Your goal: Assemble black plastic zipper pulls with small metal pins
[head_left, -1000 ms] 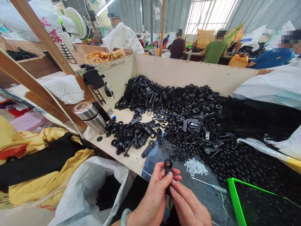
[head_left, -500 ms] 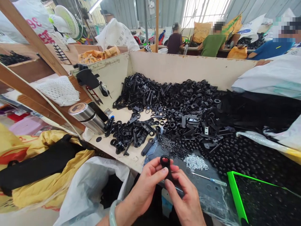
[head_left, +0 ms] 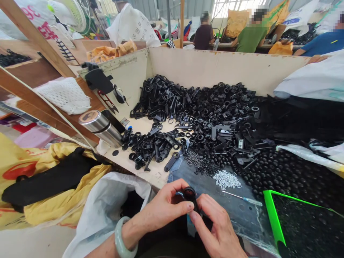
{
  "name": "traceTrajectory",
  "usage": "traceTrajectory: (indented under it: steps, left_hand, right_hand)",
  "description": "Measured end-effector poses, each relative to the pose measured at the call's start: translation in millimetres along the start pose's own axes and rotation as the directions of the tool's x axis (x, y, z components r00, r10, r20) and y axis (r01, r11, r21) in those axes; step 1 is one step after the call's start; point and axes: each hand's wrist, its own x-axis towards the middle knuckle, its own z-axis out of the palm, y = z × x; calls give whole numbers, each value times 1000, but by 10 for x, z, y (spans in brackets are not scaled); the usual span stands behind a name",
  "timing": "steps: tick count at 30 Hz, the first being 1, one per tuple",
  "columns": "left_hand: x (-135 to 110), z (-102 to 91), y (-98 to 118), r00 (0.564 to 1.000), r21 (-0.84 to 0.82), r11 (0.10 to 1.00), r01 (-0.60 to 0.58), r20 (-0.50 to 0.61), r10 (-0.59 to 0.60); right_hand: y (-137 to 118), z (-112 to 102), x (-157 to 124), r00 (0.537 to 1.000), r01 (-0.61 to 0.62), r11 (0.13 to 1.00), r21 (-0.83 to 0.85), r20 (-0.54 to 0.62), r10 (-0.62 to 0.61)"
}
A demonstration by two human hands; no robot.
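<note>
Between my two hands is a black plastic handle part with a ring-shaped end (head_left: 190,194), held near the front edge of the bench. My left hand (head_left: 168,202) pinches it just below the ring, thumb across its near face. Lower down, the fingers of my right hand (head_left: 215,224) close round the shaft and cover much of it. Ahead lie a small heap of silver pins or screws (head_left: 227,180) and a screwdriver (head_left: 243,197) with a clear bluish handle. A single black handle part (head_left: 172,162) rests beyond my left hand.
Black ringed parts (head_left: 158,143) and a larger pile (head_left: 215,104) cover the bench behind. Black balls (head_left: 290,172) and a green-edged tray (head_left: 271,218) are at right. A steel flask (head_left: 100,127) stands left, above a white sack (head_left: 94,215). Co-workers sit beyond the back panel (head_left: 228,66).
The ringed part has tipped and sits slightly lower in view, its ring facing me more. My left hand has turned and wraps further over it. The whole view has shifted a little.
</note>
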Motion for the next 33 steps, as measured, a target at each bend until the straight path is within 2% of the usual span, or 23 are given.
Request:
traceTrajectory:
  steps: [3, 4, 6, 9, 12, 15, 17, 19, 22, 27, 29, 33]
  left_hand:
    - [-53, -65, 81, 995, 138, 990, 34, 85, -46]
    - [-66, -73, 96, 994, 174, 984, 45, 95, -62]
    - [-75, -69, 103, 992, 195, 979, 53, 102, -74]
    - [-36, -45, 70, 995, 144, 989, 43, 84, -55]
    - [29, -18, -1, 997, 172, 985, 15, 74, -28]
    - [57, 47, -120, 995, 159, 982, -101, 27, 98]
    - [43, 116, -225, 987, 21, 988, -151, -56, 152]
    - [18, 180, -327, 986, -117, 982, -146, -102, 134]
    - [-1, 216, -411, 993, -203, 974, -102, -72, 89]
    - [43, 155, -308, 999, -271, 963, -3, 32, 12]
    - [52, 140, -234, 998, -200, 980, -10, 57, 22]
    - [30, 150, -187, 996, -75, 996, -43, 69, 49]
  right_hand:
    - [2, 12, -99, 972, 138, 978, -159, -168, -165]
    - [-4, 16, -124, 961, 164, 968, -190, -192, -200]
    - [-21, 21, -150, 966, 163, 970, -182, -171, -195]
    - [-39, 16, -128, 998, 26, 998, -65, -53, -30]
    - [-22, -9, -59, 988, -142, 988, 55, 76, 137]
    - [34, -27, 25, 966, -255, 946, 199, 97, 240]
    - [95, -14, 72, 951, -308, 896, 319, 66, 303]
    - [170, 21, 99, 940, -318, 854, 411, 17, 342]
    - [267, 84, 104, 939, -291, 839, 459, -29, 342]
    - [272, 134, 86, 933, -302, 804, 513, -17, 361]
    - [229, 144, 90, 912, -316, 743, 590, -27, 409]
    - [100, 134, 123, 862, -319, 516, 795, 18, 506]
